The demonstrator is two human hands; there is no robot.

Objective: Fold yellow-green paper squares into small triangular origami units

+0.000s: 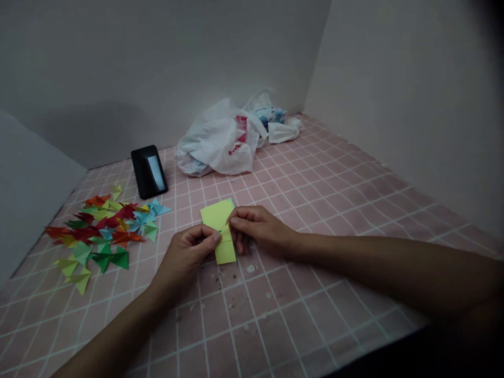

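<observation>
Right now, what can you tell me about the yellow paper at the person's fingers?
The yellow paper looks thin, matte and yellow-green, with straight edges and a crease across its lower part. It is over the pink checked surface, pinched at mid-length by the left hand and the right hand, where a small fold stands up. Bluish-green shows at its top right corner. Whether it is one sheet or several I cannot tell.

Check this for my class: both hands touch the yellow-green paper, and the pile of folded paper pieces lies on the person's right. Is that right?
Not quite: the head view shows the pile of folded paper pieces on the person's left. The left hand and right hand do touch the yellow-green paper.
</observation>
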